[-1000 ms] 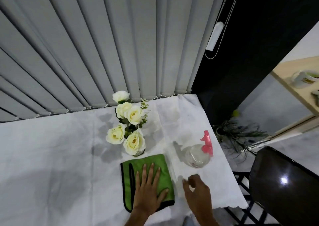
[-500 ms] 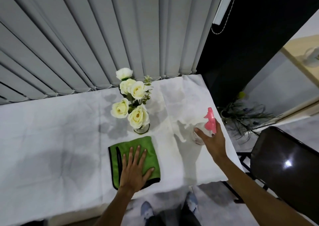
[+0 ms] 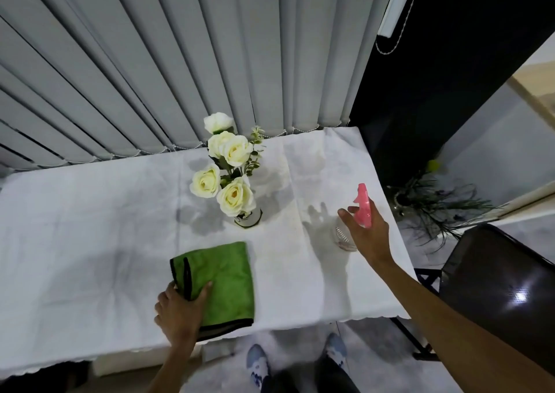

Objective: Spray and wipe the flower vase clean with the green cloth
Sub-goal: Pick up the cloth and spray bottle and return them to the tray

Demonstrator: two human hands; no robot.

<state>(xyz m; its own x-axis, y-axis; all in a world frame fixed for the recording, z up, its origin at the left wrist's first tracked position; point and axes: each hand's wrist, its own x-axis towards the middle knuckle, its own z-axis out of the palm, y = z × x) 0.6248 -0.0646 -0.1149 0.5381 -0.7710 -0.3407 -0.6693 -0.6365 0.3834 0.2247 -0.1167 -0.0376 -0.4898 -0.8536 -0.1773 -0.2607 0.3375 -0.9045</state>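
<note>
A small glass vase point(image 3: 250, 220) with white roses point(image 3: 231, 167) stands upright on the table, mid-back. In front of it lies the folded green cloth point(image 3: 225, 275) with black edging, flat near the table's front edge. My left hand point(image 3: 178, 311) grips the cloth's near left corner, thumb on top. To the right, my right hand point(image 3: 368, 233) is wrapped around the neck of the clear spray bottle point(image 3: 342, 236) with a pink trigger head point(image 3: 363, 203). The bottle is to the vase's right, well apart from it.
A white tablecloth point(image 3: 90, 227) covers the table, with grey vertical blinds point(image 3: 180, 62) right behind it. A dark glossy chair point(image 3: 504, 290) stands at the right, a spiky plant point(image 3: 435, 203) on the floor beyond. My shoes point(image 3: 258, 365) show below the table edge.
My right hand went from the table's front edge to the spray bottle and closed on it. My left hand slid from flat on the cloth back to its near left corner.
</note>
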